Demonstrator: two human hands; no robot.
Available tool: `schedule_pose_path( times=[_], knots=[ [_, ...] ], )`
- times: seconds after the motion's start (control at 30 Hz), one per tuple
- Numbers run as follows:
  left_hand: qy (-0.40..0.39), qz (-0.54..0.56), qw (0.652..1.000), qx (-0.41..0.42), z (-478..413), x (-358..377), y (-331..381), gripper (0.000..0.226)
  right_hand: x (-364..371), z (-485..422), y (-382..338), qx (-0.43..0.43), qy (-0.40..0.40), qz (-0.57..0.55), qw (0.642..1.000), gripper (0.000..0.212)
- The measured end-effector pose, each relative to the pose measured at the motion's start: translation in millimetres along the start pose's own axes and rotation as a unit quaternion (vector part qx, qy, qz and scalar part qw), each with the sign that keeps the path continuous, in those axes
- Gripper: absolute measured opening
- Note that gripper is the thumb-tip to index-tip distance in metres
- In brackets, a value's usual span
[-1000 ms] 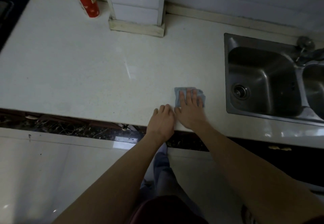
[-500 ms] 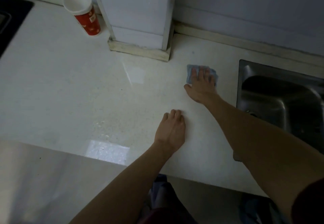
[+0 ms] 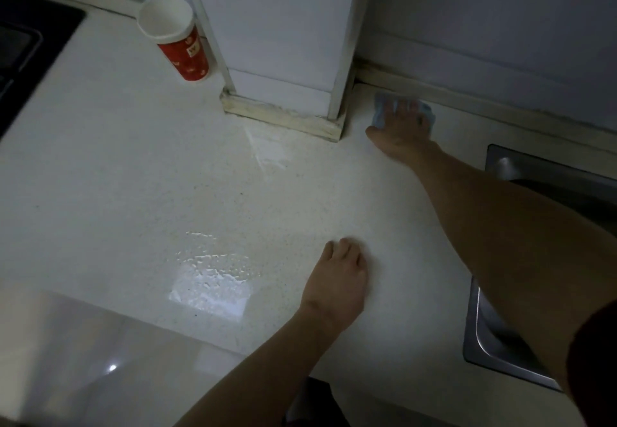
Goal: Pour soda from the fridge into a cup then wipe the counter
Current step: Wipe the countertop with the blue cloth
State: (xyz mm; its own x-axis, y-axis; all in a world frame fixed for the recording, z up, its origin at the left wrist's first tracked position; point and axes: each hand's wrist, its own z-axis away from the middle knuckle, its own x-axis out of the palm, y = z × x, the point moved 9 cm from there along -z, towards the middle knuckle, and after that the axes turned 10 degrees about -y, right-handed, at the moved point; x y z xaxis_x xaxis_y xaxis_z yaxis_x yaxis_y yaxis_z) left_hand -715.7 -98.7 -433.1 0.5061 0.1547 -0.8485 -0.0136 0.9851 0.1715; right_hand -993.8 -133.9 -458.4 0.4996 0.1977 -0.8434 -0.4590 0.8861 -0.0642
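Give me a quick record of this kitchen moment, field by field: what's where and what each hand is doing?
surface: white speckled counter
cup: red and white paper cup, upright near back wall
cloth: small blue cloth, at back edge beside white pillar
right hand: flat on cloth
left hand: resting flat on counter
sink: steel sink, right
wet patch: near front edge
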Motion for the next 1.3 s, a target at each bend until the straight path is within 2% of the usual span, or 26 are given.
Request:
schedule_pose_path(
  times=[0.23, 0.37, 0.5, 0.6, 0.87, 1.0, 1.3],
  knots=[
    [0.003, -0.007, 1.0, 0.006, 0.9, -1.1, 1.5, 0.052, -6.0, -12.0, -20.9, 0.026, -0.017, -0.049, 0.998, 0.085],
    [0.007, -0.012, 1.0, 0.001, -0.6, -1.2, 2.9, 0.05, -5.5, -10.2, -53.3, -0.048, 0.01, -0.054, 0.997, 0.084],
    [0.017, -0.004, 1.0, -0.002, 3.7, -4.3, 1.5, 0.048, -2.8, -5.8, -56.5, -0.064, 0.002, -0.03, 0.997, 0.082],
    [0.029, 0.007, 1.0, -0.001, 15.1, -5.1, -1.0, 0.045, 2.5, 14.2, -56.7, -0.081, -0.004, 0.017, 0.997, 0.078],
    [0.026, 0.013, 1.0, -0.007, 64.7, 18.4, -15.3, 0.036, 61.1, 75.0, -67.3, -0.076, -0.059, 0.051, 0.994, 0.093],
    [0.025, 0.027, 0.999, -0.007, 97.5, 35.6, -23.4, 0.035, 94.3, 117.4, -86.7, -0.069, -0.055, 0.09, 0.992, 0.093],
    [0.019, 0.029, 0.999, 0.01, 155.1, 74.7, -50.2, 0.043, 150.2, 208.4, -137.1, -0.069, -0.063, 0.051, 0.994, 0.091]
  ],
)
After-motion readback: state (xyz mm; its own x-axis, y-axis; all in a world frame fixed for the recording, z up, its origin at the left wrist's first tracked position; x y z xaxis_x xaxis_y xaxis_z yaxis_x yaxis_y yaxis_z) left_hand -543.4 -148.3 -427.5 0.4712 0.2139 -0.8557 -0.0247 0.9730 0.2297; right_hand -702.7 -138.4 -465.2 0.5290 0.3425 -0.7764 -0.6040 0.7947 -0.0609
